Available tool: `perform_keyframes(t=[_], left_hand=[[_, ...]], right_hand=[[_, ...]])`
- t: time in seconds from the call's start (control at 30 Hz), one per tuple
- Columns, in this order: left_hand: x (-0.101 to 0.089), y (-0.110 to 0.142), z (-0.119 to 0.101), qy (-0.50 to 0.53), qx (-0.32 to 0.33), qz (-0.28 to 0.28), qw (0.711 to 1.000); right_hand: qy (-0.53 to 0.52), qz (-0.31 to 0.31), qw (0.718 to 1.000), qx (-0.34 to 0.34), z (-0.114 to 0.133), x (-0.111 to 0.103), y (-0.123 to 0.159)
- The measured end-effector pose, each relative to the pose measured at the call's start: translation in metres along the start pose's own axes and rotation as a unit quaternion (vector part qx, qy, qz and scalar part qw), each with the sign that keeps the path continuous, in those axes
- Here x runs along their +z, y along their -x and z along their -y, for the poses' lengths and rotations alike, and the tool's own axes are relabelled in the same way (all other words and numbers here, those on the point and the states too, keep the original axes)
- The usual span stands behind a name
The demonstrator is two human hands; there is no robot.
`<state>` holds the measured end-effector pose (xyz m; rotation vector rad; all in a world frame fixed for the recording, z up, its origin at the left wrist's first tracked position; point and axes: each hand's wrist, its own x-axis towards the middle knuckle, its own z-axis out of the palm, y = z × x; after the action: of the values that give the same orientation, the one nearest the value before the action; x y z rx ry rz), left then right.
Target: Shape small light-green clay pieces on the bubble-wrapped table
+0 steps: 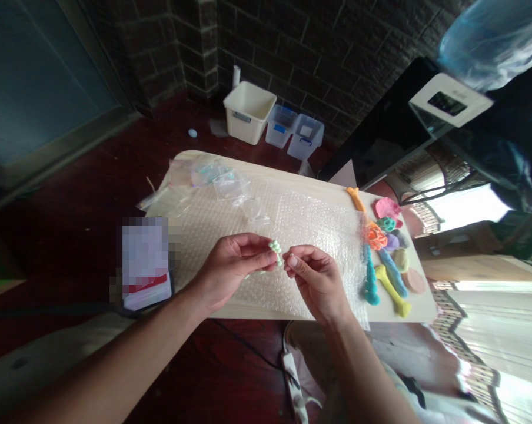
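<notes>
Over the middle of the table, my left hand is closed in a pinch on a strand of pale green beads. The strand curls up past the thumb tip, and a few more beads show below the fingers. Close beside it, my right hand is also closed, thumb against forefinger. Whatever is in that pinch is too small to make out. Beneath both hands lies a sheet of bubble wrap.
Clear plastic bags lie on the table's far left. Colourful soft-looking pieces, including a yellow bone-shaped one, crowd its right end. A partly blurred device sits at the left edge. Bins stand behind; a power strip hangs below.
</notes>
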<state>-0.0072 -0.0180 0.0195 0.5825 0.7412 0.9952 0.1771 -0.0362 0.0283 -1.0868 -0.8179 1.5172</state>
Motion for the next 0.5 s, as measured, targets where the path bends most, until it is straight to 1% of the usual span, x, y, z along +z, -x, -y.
perform_keyframes(t=[0.13, 0.3, 0.5], left_hand=[[-0.0012, 0.0007, 0.0010, -0.003, -0.004, 0.003, 1.000], [-0.0009, 0.0010, 0.0034, -0.014, 0.000, -0.001, 1.000], [-0.0001, 0.0022, 0.0049, -0.019, 0.002, -0.003, 1.000]], right_hand=[[-0.011, 0.000, 1.000, 0.014, 0.0006, 0.0010, 0.0007], [0.000, 0.000, 1.000, 0.001, -0.0009, 0.0022, 0.0020], [0.000, -0.011, 1.000, 0.013, -0.0049, 0.0029, 0.0038]])
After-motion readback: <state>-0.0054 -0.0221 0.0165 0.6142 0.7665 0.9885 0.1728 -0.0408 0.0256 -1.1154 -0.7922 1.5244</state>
